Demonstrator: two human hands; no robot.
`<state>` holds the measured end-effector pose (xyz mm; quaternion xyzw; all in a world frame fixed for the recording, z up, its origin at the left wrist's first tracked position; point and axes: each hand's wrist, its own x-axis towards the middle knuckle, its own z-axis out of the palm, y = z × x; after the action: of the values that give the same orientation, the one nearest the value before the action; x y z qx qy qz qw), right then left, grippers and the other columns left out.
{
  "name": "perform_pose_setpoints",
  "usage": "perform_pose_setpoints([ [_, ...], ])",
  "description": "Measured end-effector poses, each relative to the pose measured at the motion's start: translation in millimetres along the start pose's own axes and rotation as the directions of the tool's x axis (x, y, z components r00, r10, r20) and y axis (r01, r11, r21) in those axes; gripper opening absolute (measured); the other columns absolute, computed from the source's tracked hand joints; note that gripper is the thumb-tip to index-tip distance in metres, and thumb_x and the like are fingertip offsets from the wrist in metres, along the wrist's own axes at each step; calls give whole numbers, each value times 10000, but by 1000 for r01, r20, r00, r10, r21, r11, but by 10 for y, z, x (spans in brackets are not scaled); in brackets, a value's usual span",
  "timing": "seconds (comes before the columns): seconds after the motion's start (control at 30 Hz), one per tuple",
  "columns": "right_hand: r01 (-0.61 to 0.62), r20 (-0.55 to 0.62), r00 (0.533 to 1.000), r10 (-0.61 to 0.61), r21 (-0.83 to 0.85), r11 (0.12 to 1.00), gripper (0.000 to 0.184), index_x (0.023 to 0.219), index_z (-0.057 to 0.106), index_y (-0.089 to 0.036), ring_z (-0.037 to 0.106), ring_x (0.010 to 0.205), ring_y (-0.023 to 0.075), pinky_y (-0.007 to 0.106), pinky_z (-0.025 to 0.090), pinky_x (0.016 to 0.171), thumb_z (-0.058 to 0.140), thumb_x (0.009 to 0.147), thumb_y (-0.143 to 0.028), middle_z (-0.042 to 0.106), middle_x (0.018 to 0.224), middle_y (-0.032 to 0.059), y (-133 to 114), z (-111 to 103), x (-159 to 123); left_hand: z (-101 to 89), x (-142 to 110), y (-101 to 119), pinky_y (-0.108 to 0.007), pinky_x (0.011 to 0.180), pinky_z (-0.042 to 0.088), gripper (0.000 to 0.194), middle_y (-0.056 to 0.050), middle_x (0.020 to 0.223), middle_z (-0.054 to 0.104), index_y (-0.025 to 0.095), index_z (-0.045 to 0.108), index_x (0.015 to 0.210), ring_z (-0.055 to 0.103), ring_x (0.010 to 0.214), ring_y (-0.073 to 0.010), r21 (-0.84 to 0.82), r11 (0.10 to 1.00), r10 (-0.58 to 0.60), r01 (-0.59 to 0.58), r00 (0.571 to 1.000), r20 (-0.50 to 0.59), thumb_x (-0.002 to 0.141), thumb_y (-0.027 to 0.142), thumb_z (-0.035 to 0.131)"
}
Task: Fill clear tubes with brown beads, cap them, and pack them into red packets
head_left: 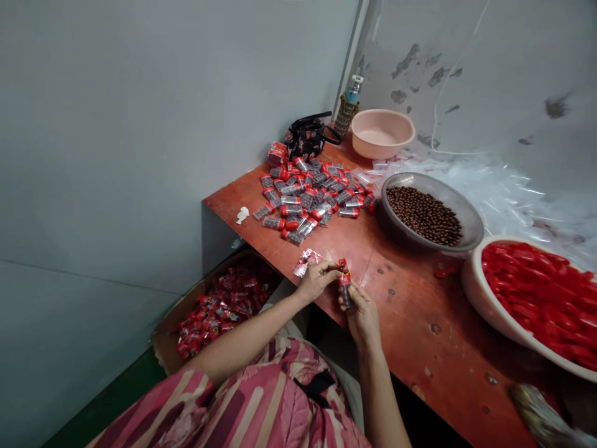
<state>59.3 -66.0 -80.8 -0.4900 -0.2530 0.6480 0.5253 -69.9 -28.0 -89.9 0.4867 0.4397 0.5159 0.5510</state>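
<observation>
Both hands meet at the near edge of a red-brown table (pixel 410 323). My left hand (pixel 316 280) and my right hand (pixel 361 314) pinch a small clear tube with a red cap and label (pixel 344 281), held upright between them. A loose red-and-silver label sheet (pixel 306 261) lies on the table just left of my left hand. Further back lies a heap of several filled red-capped tubes (pixel 312 196). A metal bowl of brown balls (pixel 426 214) stands to the right of the heap.
A white basin of red caps (pixel 536 292) sits at the right edge. A pink basin (pixel 382 132), a black bag (pixel 310 135) and a bottle (pixel 353 90) stand in the far corner. Clear plastic tubes (pixel 489 186) spread along the wall. A cardboard box of finished red packs (pixel 219 305) rests on the floor at left.
</observation>
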Motion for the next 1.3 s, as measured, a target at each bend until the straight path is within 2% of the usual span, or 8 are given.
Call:
perform_pose_setpoints([
  [0.07,-9,19,1000,9,-11,1000,256,857,660,-157,495,474,80,201,366,430,685,643,-295,611,660,-8,3,-7,-5,-7,10,0,-239,673,394,280,-23,753,602,132,615,844,520,685,-130,-40,999,-18,19,999,26,715,380,605],
  [0.27,11,9,1000,-10,-133,991,392,1003,635,-144,479,459,91,221,367,447,668,666,-342,599,604,-12,44,-11,-37,15,-12,33,-209,539,314,283,43,536,451,148,571,622,401,534,-83,199,980,6,9,997,-75,774,381,518],
  [0.4,39,32,999,-34,-175,984,418,1041,621,-134,472,469,95,226,369,465,647,692,-364,587,573,-17,49,-27,-42,30,-8,29,-210,516,291,298,50,525,420,152,545,618,375,515,-76,213,977,-13,33,996,-92,792,386,487],
  [0.57,48,40,998,-45,-101,994,367,995,622,-148,514,516,96,221,394,493,659,689,-346,611,641,-5,58,-29,-23,61,3,16,-210,536,331,311,32,572,467,140,541,660,409,538,-78,-131,985,-127,116,989,-80,752,437,542],
  [0.7,107,-43,993,-110,-73,992,364,980,581,-175,549,537,96,228,434,516,666,679,-361,622,726,-4,87,3,-23,135,-67,58,-222,529,369,385,2,603,518,118,571,739,453,519,-81,-424,877,-246,226,969,8,708,501,575],
  [0.83,152,-72,985,-159,-93,984,349,930,534,-181,575,545,96,228,462,537,687,662,-344,633,707,-15,133,35,-49,200,-151,75,-200,450,324,373,24,537,485,100,583,677,408,451,-58,-406,867,-297,288,954,42,625,458,672],
  [1.1,200,-164,962,-216,-109,974,326,871,543,-163,575,520,92,228,466,512,701,647,-340,643,703,-13,192,56,-65,222,-242,33,-212,443,341,359,15,525,505,93,606,679,453,457,-78,-363,869,-344,338,938,51,652,449,647],
  [1.3,109,-112,985,-127,-159,981,343,950,579,-169,602,622,109,252,494,608,668,684,-366,651,807,9,160,-4,-100,228,-194,103,-225,518,400,342,-14,612,572,103,590,709,519,522,-95,-544,785,-350,296,937,6,636,425,678],
])
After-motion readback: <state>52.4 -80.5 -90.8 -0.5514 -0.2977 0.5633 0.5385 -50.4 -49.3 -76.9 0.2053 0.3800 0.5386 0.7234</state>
